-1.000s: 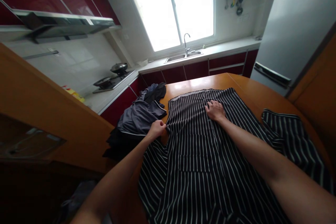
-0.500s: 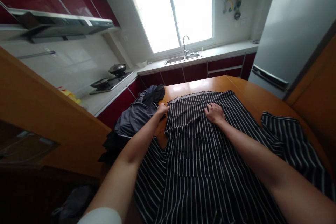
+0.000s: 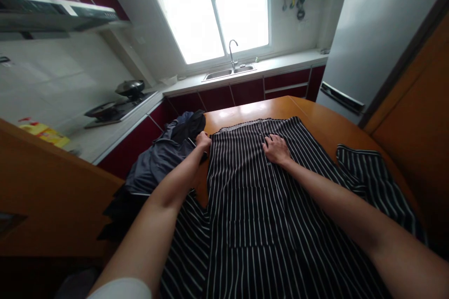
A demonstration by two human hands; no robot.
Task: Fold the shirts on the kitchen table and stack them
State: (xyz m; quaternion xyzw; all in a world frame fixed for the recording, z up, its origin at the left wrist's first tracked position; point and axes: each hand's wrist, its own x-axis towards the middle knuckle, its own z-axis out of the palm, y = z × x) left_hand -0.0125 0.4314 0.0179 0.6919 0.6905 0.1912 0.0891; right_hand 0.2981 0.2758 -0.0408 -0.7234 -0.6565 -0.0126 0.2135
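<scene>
A black shirt with white stripes [image 3: 252, 205] lies spread out on the wooden table, its buttoned front and a pocket facing up. At its far left corner my left hand [image 3: 203, 140] is closed, the fingers pinching the hem edge. My right hand [image 3: 276, 149] rests palm down on the button strip near the far hem, fingers loosely spread on the cloth. One sleeve [image 3: 372, 168] stretches out to the right, partly folded. The other sleeve lies at the left, partly behind my left forearm.
A heap of dark grey and black clothes [image 3: 154, 163] sits left of the shirt. The orange wooden table [image 3: 305, 107] has a curved far edge. Beyond it are a sink [image 3: 228, 72], a stove with pans [image 3: 129, 87] and a fridge [image 3: 365, 32]. A yellow package [image 3: 47, 133] stands at the left.
The view has turned a little to the right. The shirt's left edge looks straighter and less wrinkled, with my left hand still at its corner. My right hand stays on the cloth.
</scene>
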